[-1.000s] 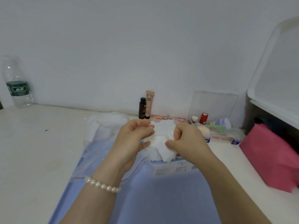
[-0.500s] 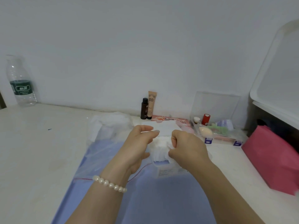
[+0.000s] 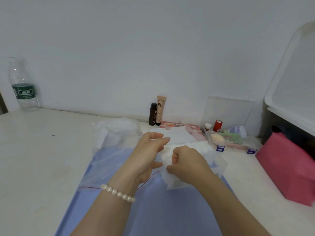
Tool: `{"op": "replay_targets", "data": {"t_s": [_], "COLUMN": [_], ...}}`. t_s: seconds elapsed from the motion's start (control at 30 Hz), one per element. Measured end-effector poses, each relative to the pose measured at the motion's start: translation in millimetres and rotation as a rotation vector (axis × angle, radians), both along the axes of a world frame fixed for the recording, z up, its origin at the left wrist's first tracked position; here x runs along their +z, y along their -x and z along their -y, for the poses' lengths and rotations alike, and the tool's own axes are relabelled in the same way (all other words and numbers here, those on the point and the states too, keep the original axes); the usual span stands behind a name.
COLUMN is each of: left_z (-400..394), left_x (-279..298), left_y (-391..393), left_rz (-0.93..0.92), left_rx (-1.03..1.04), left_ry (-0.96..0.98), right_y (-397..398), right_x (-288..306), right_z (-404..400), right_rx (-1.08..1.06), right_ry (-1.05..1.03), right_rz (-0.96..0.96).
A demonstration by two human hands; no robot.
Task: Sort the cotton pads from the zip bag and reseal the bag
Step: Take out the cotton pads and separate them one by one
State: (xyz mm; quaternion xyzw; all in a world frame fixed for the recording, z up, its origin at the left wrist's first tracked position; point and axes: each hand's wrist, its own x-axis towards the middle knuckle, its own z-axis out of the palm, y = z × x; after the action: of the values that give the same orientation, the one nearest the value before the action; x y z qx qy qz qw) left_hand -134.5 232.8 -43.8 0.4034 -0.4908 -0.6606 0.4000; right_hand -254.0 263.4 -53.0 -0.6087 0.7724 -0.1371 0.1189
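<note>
Pressing down lower than a moment ago, the right hand point(image 3: 185, 163) grips the pads point(image 3: 167, 155) over a small box point(image 3: 219, 165) beside the bag point(image 3: 110, 160). The left hand point(image 3: 150, 150) hovers half open. Sorting continues.

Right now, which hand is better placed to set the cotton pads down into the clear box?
Right. The right hand already grips the cotton pads directly over the clear box. The left hand only touches the stack from the side with relaxed fingers.
</note>
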Motion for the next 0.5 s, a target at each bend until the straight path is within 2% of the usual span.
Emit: {"op": "replay_targets", "data": {"t_s": [0.13,0.37,0.5], "left_z": [0,0,3], "left_x": [1,1,7], "left_y": [0,2,-3], "left_rz": [-0.014,-0.052,-0.282], "left_rx": [0.005,0.079,0.261], "left_ry": [-0.012,0.01,0.08], "right_y": [3,6,24], "right_x": [6,10,32], "right_z": [-2,-5,9], "right_rx": [0.028,0.027,-0.047], "right_ry": [-0.006,0.033,0.244], "right_rz": [0.18,0.223,0.271]}}
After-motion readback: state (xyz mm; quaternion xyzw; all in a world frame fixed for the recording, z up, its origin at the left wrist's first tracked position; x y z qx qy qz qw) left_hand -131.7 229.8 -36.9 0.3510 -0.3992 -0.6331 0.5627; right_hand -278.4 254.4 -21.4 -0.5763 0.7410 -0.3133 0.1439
